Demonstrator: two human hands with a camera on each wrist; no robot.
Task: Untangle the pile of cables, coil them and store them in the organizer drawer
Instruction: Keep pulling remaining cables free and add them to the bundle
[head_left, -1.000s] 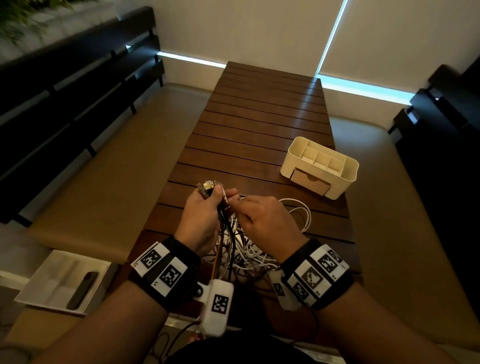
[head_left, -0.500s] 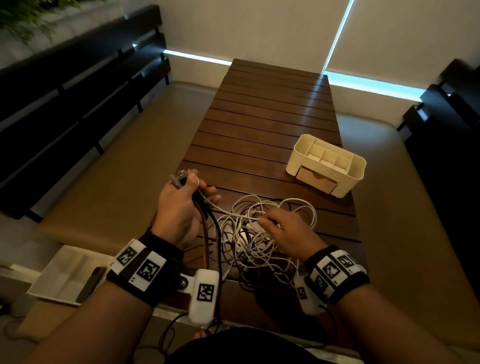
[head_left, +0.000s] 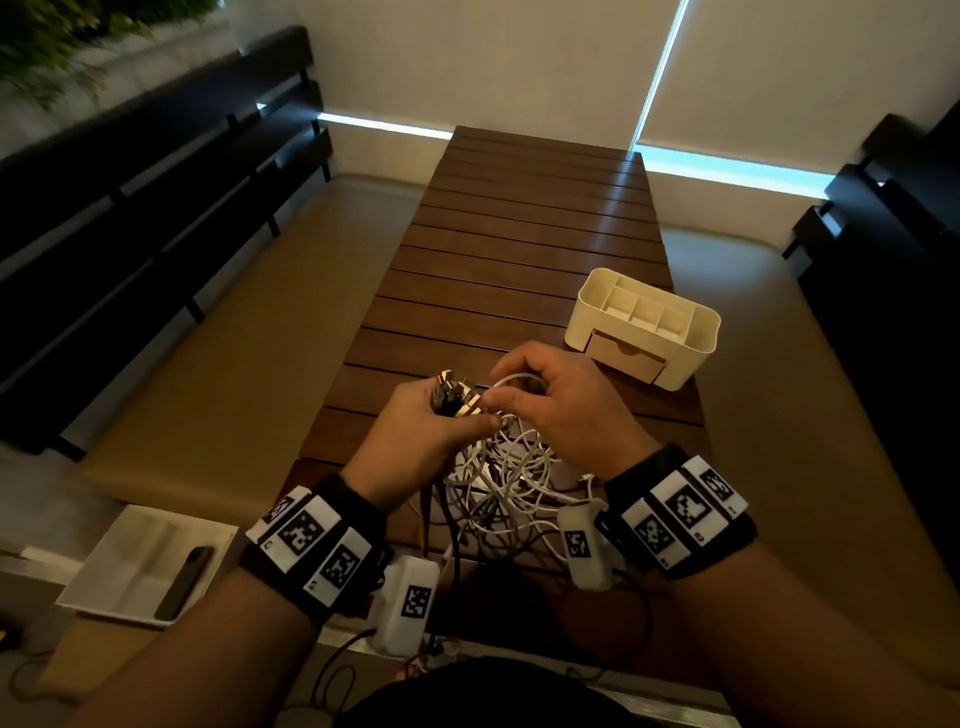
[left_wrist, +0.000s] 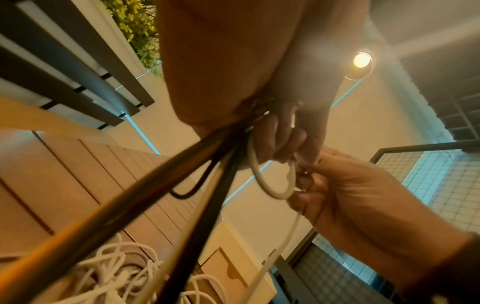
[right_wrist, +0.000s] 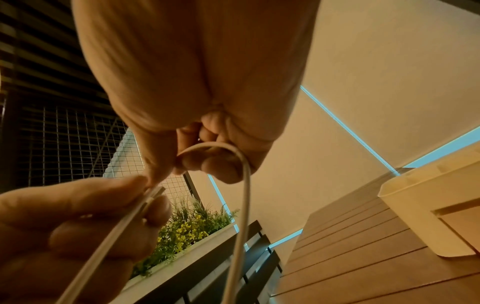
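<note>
Rejoined above the tangled white cables (head_left: 511, 480), both hands pinch them: left (head_left: 415, 441) plugs, right (head_left: 566, 410) a loop.

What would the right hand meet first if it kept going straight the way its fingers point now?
The right hand points leftward at the left hand. It would meet the bundle of connector ends gripped there almost at once; they look nearly touching, though depth is unclear.

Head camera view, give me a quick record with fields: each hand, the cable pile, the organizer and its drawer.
left hand: grips a bundle of cable ends, connectors sticking up
right hand: pinches a white cable looped over its fingers
cable pile: tangled on the wooden table, below both hands
organizer: cream, on the table's right side
drawer: shut
</note>
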